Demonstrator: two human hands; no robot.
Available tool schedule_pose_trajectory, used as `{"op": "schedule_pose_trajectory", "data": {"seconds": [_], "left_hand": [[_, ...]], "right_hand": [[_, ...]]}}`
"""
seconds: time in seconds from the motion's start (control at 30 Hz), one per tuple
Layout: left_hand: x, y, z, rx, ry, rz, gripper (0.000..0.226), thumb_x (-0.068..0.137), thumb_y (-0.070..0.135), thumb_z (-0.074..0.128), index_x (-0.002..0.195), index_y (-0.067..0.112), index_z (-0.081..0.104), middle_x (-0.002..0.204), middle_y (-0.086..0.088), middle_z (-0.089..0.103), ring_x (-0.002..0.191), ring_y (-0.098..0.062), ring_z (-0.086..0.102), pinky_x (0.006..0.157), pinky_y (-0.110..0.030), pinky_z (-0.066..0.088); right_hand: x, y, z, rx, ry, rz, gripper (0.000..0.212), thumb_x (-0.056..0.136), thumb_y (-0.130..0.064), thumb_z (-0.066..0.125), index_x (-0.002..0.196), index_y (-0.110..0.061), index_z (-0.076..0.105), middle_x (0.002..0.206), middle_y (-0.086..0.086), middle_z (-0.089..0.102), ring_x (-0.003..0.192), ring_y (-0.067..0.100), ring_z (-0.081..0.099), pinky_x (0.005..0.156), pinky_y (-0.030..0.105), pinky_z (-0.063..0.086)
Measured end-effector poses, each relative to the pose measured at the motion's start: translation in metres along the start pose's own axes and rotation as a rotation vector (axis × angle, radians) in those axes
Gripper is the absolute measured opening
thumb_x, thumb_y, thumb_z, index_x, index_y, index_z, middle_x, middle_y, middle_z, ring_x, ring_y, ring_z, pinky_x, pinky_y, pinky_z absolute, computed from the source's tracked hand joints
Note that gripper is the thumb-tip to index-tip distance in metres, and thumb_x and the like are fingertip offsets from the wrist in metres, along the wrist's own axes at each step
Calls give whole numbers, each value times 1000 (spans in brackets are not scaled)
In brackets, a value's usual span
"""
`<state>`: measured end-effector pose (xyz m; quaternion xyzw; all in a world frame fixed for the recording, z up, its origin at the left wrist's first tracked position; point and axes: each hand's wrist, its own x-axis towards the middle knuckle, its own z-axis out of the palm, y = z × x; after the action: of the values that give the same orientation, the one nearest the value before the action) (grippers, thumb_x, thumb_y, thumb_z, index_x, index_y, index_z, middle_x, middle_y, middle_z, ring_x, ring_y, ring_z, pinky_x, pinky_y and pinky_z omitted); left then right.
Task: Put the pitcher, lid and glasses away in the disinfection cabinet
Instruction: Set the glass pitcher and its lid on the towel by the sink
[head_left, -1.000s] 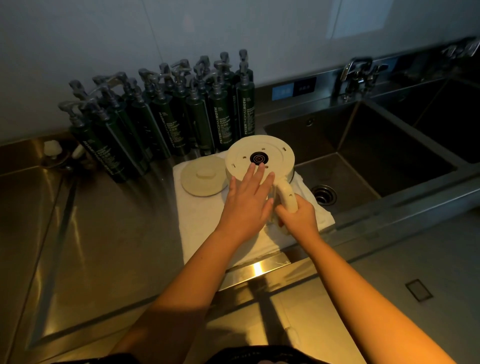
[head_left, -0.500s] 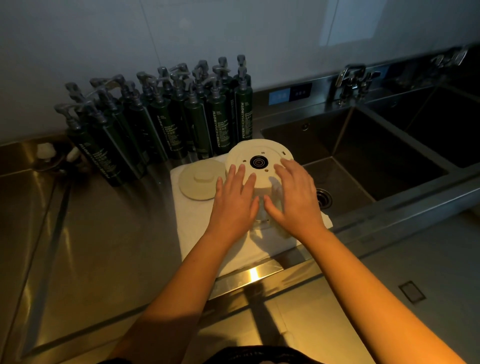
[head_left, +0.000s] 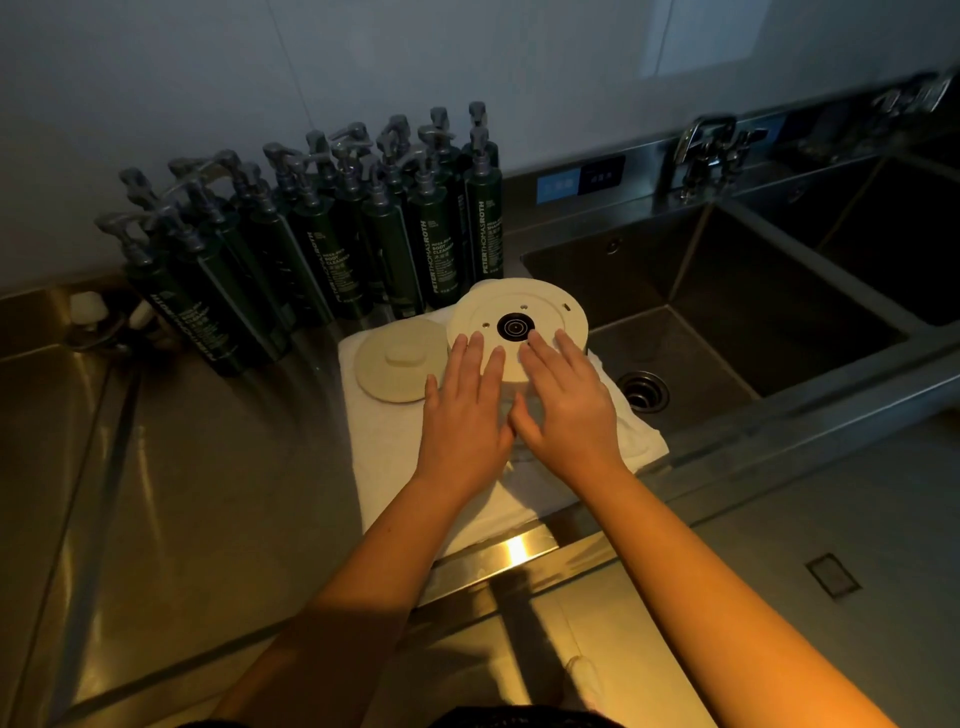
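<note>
The fingers (head_left: 470, 353) of the left hand (head_left: 462, 421) lie straight and slightly spread, flat on the upturned base of a cream pitcher (head_left: 543, 306). The fingers (head_left: 543, 353) of the right hand (head_left: 569, 410) lie the same way just beside them, tips near the black round socket in the middle of the base. Neither hand curls round anything, and the two hands touch at the thumb side. The pitcher stands upside down on a white cloth (head_left: 384, 452), most of its body hidden under the hands. Its round cream lid (head_left: 397, 364) lies flat on the same cloth, just left of the pitcher. The cloth is spread on a steel bench (head_left: 156, 467), at the near edge. Far left of the cloth stands a tight cluster of dark green pump bottles (head_left: 332, 249) against the wall. To the right is a deep steel sink (head_left: 727, 291) with a round drain (head_left: 641, 391), and a tap (head_left: 711, 140) at its far rim. The light is dim.
</note>
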<state>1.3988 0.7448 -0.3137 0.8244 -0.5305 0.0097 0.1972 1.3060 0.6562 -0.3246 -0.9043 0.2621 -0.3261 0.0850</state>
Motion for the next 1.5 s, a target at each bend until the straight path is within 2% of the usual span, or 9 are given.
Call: {"op": "schedule_pose_trajectory", "data": {"seconds": [0.13,0.3,0.43,0.57,0.67,0.87,0.97,1.13,1.5], "left_hand": [[-1,-2,1,-34,25,1,59,95,33,46,147,15,24,157,-7,11,144,-20,0,112,-51,13],[-3,0,2,-79,26,-49,60,95,32,47,148,20,21,158,-1,6,138,-7,-11,113,-47,9],[-6,1,1,-96,47,-51,61,94,27,51,147,20,22,157,-1,9,143,-13,-4,113,-48,15],[-7,-1,-10,4,-14,-23,62,95,24,46,149,22,14,158,0,4,144,-16,-4,113,-47,10],[-16,-8,-22,72,-38,14,60,96,23,43,149,19,16,157,-6,6,145,-22,-1,113,-48,6],[-46,-41,-52,98,-9,-22,54,97,23,41,147,18,24,156,-8,17,144,-26,5,114,-47,4],[-64,-53,-68,106,8,-37,52,97,25,39,147,22,25,156,-4,18,144,-23,4,114,-46,2],[-92,-65,-91,97,-26,-77,53,99,30,34,148,25,17,157,0,10,144,-20,-3,114,-43,-4],[-145,-68,-123,-17,-28,11,52,99,29,35,148,23,19,157,2,13,144,-16,0,114,-40,-4]], "right_hand": [[0,-2,-1,2,-14,9,45,81,-25,51,117,-1,62,124,15,60,123,35,49,99,42,41],[0,-1,-3,-19,-93,-16,48,81,-25,47,120,0,59,127,17,57,123,37,48,98,49,44],[-2,-1,-6,-43,-124,-23,50,80,-25,47,122,0,57,130,17,55,125,38,45,97,54,43],[-1,-5,-12,-101,-186,1,52,80,-26,44,126,-2,54,134,17,51,127,39,43,97,59,36],[0,-13,-18,-176,-245,52,56,80,-20,58,132,-3,48,141,17,43,133,40,33,101,66,22],[-9,-57,-29,-165,-257,128,55,89,-25,54,139,-9,39,149,13,32,140,33,21,109,60,5],[-15,-89,-33,-140,-263,107,53,88,-25,54,138,-10,42,145,13,39,136,34,30,109,58,12],[-29,-133,-35,-168,-143,65,53,76,-28,53,123,-5,58,126,17,57,119,39,51,94,64,34],[-68,-183,-38,-192,-74,68,51,77,-31,55,122,-7,59,126,14,58,119,38,52,93,66,34]]}}
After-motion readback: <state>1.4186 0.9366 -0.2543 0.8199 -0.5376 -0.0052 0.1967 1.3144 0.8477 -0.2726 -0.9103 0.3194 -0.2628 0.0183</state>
